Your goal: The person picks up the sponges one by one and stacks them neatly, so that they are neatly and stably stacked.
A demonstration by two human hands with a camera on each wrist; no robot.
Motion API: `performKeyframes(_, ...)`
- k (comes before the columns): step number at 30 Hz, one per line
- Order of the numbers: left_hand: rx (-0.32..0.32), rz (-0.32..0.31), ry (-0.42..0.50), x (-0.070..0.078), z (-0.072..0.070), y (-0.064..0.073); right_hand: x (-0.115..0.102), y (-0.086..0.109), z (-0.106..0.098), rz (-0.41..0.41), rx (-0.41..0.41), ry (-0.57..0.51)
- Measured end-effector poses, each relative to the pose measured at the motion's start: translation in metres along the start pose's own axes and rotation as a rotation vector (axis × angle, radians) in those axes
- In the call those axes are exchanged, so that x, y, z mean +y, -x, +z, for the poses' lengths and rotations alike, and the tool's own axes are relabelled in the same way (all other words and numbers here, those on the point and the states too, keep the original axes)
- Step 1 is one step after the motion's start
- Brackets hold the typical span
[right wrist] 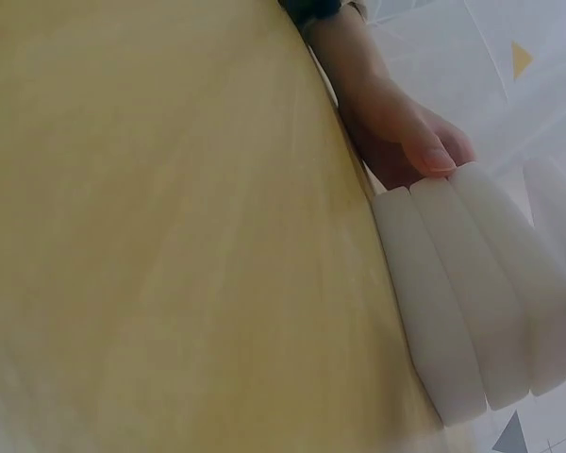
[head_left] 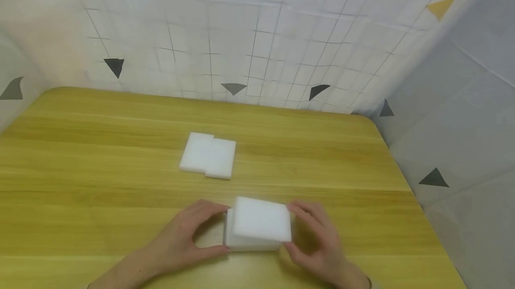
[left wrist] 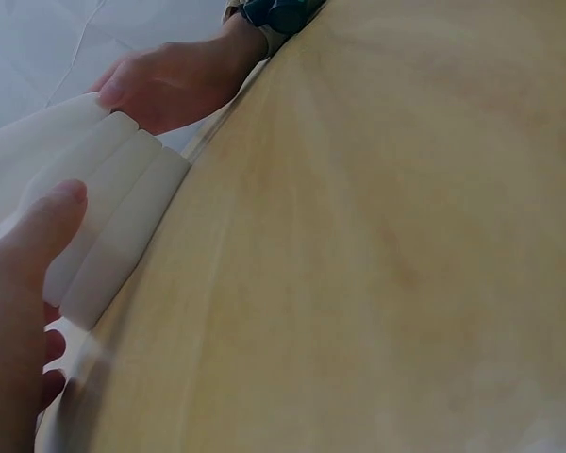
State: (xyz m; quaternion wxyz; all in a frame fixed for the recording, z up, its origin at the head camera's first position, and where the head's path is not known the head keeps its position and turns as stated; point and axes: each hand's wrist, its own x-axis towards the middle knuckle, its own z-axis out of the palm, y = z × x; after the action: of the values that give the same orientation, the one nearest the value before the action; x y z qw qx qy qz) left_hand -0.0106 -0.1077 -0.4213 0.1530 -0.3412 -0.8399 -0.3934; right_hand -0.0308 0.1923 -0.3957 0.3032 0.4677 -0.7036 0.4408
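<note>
A stack of three white sponges (right wrist: 462, 293) lies flat on the table, its layers showing in the right wrist view. My left hand (head_left: 189, 233) holds the stack by its left end, thumb along the near side and fingers at the far side. Above it, my right hand (head_left: 318, 240) pinches another white sponge (head_left: 262, 218) by its right corners. This top sponge tilts, its right end raised off the layers below, with a gap visible in the right wrist view. In the left wrist view, my left thumb (left wrist: 57, 217) presses against the middle layers.
Two more white sponges, a left one (head_left: 196, 152) and a right one (head_left: 221, 158), lie flat and partly overlapping farther back on the wooden table (head_left: 100, 168). A white patterned cloth (head_left: 241, 34) hangs behind the table and along its sides.
</note>
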Motion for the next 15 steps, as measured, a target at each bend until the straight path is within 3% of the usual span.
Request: performKeyframes(15,0.006,0.015,0.0,0.0003,0.0016,0.001,0.0006,0.0051,0.0024,0.012,-0.031,-0.001)
